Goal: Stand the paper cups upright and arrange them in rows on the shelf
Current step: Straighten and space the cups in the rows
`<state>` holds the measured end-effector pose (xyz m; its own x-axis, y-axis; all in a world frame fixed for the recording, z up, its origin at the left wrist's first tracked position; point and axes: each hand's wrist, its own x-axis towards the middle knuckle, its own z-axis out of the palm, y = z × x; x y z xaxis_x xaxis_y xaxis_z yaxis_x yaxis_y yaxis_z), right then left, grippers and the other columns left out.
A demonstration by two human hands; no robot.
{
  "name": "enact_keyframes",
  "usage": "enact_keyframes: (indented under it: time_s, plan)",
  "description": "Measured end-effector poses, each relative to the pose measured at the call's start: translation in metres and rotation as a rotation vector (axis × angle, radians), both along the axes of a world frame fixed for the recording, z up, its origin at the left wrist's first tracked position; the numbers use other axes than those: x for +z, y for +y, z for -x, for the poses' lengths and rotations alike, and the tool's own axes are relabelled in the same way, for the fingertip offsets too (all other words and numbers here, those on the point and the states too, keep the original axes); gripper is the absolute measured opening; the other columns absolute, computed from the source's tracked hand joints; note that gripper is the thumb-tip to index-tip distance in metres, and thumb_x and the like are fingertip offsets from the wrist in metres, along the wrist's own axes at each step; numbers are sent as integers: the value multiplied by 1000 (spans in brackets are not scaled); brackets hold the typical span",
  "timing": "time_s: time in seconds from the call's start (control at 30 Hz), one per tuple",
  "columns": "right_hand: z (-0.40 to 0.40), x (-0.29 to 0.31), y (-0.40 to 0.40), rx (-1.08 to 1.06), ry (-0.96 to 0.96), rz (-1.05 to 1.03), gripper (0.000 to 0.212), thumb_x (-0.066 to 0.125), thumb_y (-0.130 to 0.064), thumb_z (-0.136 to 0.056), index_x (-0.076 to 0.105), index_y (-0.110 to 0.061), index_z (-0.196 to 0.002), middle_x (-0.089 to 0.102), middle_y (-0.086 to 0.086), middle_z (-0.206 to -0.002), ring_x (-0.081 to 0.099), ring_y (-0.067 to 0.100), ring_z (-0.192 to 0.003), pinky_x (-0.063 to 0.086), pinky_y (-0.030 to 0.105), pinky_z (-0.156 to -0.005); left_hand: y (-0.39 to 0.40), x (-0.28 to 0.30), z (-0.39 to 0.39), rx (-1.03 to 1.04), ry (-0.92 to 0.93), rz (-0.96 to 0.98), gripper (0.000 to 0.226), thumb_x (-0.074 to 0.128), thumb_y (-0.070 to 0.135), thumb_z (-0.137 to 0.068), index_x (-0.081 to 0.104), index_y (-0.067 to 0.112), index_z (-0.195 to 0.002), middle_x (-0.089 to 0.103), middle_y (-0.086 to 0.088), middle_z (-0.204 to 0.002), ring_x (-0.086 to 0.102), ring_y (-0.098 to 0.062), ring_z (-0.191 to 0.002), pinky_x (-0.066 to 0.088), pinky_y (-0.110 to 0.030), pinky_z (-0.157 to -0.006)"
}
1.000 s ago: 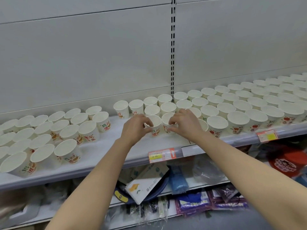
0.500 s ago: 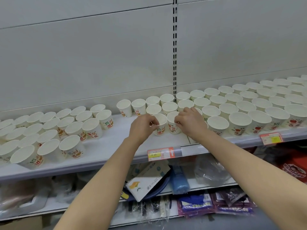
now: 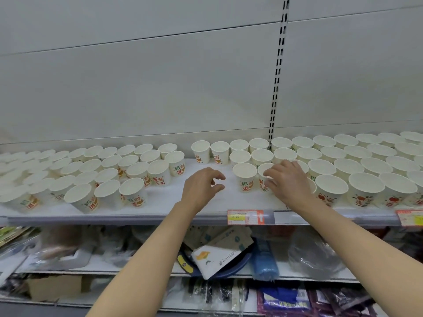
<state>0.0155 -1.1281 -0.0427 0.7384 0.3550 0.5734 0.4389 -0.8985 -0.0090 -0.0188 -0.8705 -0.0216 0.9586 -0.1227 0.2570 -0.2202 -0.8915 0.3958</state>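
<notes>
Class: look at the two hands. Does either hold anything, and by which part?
The left hand is open, holding nothing. The right hand pinches a paper cup at its rim.

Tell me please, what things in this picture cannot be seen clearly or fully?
- Head view: the cup under the right hand is mostly covered by the fingers, so the grip is unclear.
- The cups at the far left are blurred, and their rows are cut by the edge.
- The price tag text is too small to read beyond the number.
- The lower shelf goods lie in shadow and plastic.

cup [image 3: 265, 179] behind right hand [image 3: 286, 181] — half hidden
</notes>
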Motion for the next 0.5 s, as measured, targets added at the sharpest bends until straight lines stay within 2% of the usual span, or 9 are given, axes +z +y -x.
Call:
enact_keyframes:
  time_s: [0.07,0.13,0.33,0.43,0.5]
  plan:
    - [5,1,13,31,-49,-38,19,81,-22,-69,73,-16,-85,70,2,-82,58,28,-79,33,34,-75,20,-2,7,53,-7,-20,21,67,37,-89,68,34,-109,65,13,-107,58,-3,-87,49,-23,-72]
    - [12,1,30,79,-83,-71,17,80,-21,-72,72,-15,-86,70,2,-83,58,28,-80,38,37,-75,43,-7,13,130,-27,-53,20,67,39,-89,69,34,-108,65,13,-104,57,-5,-89,47,-24,-70]
    - [23,-13,94,163,-87,-141,12,79,-21,-73,72,-17,-82,68,-1,-78,58,27,-76,40,36,-68,144,-13,39,511,-291,-171,27,72,39,-80,68,19,-99,65,-1,-99,53,-26,-94,45,-38,-77]
    - [21,-16,133,201,-35,-167,15,83,-18,-68,71,-17,-77,68,-2,-75,59,26,-72,44,33,-66,188,-15,48,548,-145,-286,38,75,46,-72,68,20,-99,64,-3,-104,53,-28,-97,45,-39,-81]
    - [17,-15,161,204,30,-175,14,82,-18,-70,71,-18,-78,68,-3,-75,59,25,-73,44,33,-66,206,-16,48,466,-66,-368,30,71,47,-78,72,24,-96,65,1,-100,53,-24,-94,46,-35,-77]
